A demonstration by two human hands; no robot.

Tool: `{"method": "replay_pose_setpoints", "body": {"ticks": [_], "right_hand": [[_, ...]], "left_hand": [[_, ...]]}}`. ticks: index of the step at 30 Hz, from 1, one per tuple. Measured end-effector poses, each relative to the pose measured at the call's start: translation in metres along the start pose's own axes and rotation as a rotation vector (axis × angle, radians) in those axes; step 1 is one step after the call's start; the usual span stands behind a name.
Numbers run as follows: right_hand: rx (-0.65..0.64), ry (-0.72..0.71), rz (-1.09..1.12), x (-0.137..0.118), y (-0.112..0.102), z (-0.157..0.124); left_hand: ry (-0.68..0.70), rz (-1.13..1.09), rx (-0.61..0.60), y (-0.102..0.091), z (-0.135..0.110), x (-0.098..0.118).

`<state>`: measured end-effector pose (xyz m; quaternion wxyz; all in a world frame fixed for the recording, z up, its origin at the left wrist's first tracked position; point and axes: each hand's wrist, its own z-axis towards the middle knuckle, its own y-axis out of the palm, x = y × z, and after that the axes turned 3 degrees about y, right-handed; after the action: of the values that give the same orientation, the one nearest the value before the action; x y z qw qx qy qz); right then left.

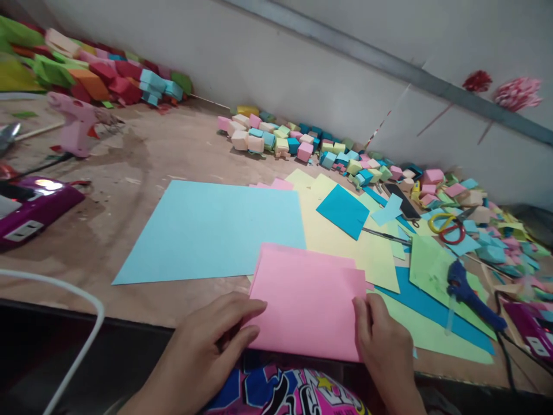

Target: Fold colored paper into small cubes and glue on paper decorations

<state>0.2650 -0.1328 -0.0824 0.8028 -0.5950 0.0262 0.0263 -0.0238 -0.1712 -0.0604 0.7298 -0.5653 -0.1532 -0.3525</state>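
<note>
At the near edge of the bench (pixel 142 161), a folded pink paper sheet (pixel 309 305) lies pinned by the left hand (pixel 216 340) and right hand (pixel 384 346), both flat and unclenched on its side edges. The layers sit slightly offset, so a clean crease would likely call for squaring them first.

No word or number can be read for certain. The nearest thing to text is the print on the garment (pixel 285 395) at the bottom edge, just below the pink sheet (pixel 306 305) that the left hand (pixel 211 340) and right hand (pixel 384 340) touch. It shows large white block letters outlined in dark on pink and blue, with a small yellow star, but they are cut off and too distorted to spell out. The purple device (pixel 38 207) at the left of the desk (pixel 142 167) carries a small white label (pixel 18 231), too blurred to read.
</note>
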Motion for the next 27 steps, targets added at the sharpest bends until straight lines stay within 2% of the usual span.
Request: {"method": "replay_pose_setpoints", "body": {"ticks": [3,6,8,11,13,16,19,27], "right_hand": [[-0.069,0.053,0.209,0.0,-0.007,0.0],[-0.07,0.184,0.387,-0.002,-0.014,-0.004],[-0.051,0.25,0.448,-0.004,-0.016,-0.009],[-0.027,0.269,0.482,-0.005,-0.013,-0.013],[0.033,0.221,0.431,-0.003,-0.009,-0.013],[0.187,-0.043,0.354,0.002,-0.002,-0.01],[0.254,-0.268,0.344,0.007,0.003,-0.005],[0.203,-0.338,0.342,0.016,0.009,-0.005]], "left_hand": [[-0.048,-0.013,0.023,0.002,0.002,0.001],[-0.083,-0.016,0.035,0.004,0.004,0.004],[-0.089,-0.023,0.032,0.006,0.004,0.005],[-0.104,-0.035,0.02,0.008,0.002,0.005],[-0.123,-0.041,0.009,0.009,0.0,0.005],[-0.163,-0.068,-0.028,0.01,-0.001,0.004],[-0.195,-0.1,-0.062,0.01,-0.001,0.004],[-0.209,-0.114,-0.056,0.009,0.002,0.004]]}}
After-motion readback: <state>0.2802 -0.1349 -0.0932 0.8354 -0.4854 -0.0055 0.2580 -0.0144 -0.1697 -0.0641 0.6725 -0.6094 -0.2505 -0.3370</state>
